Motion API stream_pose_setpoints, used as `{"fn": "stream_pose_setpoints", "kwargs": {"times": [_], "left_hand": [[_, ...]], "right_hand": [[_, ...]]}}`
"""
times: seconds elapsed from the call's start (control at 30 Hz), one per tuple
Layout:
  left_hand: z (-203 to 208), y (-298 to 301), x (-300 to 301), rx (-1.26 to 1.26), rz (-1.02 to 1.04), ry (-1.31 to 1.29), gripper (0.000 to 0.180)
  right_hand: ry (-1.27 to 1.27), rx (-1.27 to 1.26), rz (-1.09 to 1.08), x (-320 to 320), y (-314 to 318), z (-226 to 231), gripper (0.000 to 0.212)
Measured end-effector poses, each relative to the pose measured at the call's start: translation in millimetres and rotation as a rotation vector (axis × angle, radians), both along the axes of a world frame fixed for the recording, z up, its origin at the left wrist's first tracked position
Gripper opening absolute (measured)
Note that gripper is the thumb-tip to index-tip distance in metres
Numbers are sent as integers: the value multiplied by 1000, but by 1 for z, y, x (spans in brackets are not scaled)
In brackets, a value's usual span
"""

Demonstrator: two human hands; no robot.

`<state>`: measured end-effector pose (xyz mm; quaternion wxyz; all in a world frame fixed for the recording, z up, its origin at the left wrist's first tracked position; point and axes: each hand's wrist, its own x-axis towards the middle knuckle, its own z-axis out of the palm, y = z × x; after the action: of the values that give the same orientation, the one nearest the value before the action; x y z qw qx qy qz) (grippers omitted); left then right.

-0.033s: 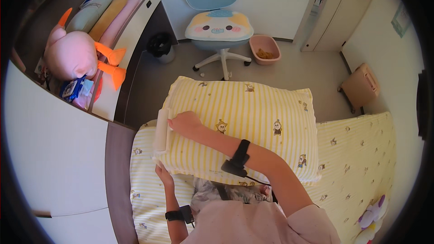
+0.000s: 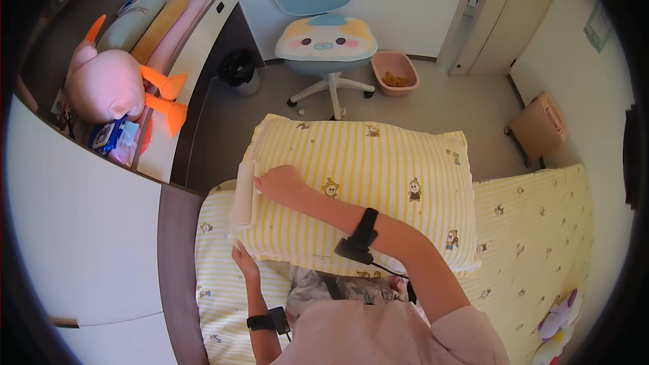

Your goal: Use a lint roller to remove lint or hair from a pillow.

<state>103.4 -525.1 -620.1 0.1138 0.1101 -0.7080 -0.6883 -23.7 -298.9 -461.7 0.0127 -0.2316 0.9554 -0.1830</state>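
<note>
A pillow (image 2: 378, 192) in a yellow-and-white striped case with small printed figures lies across my lap. My right hand (image 2: 280, 184) is closed in a fist on what looks like a cream lint roller (image 2: 242, 196), whose cylinder rests along the pillow's left edge; the handle is hidden by the fingers. Below it, at the pillow's near left corner, my left hand (image 2: 246, 263) pinches the edge of the case. Both wrists wear black bands with a small device.
I sit on a bed with a matching striped sheet (image 2: 527, 230). A plush toy (image 2: 558, 324) lies at the near right. Ahead stand a blue chair (image 2: 324, 37), a pink basin (image 2: 395, 73) and a dark bin (image 2: 240, 71). A desk with a pink plush (image 2: 107, 84) is at the left, a suitcase (image 2: 539, 128) at the right.
My right hand has shifted very slightly to the right, and the lint roller tilts a little differently. The left hand stays at the pillow's corner.
</note>
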Motion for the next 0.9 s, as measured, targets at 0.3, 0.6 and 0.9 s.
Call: {"fn": "stream_pose_setpoints", "kwargs": {"times": [0.3, 0.6, 0.9], "left_hand": [[15, 10, -3, 66, 19, -18, 31], [9, 8, -9, 70, 50, -7, 35], [3, 8, -8, 130, 103, -30, 36]], "right_hand": [[12, 79, -147, 37, 110, 13, 41], [55, 33, -408, 99, 212, 10, 41], [88, -188, -844, 195, 284, -17, 44]]}}
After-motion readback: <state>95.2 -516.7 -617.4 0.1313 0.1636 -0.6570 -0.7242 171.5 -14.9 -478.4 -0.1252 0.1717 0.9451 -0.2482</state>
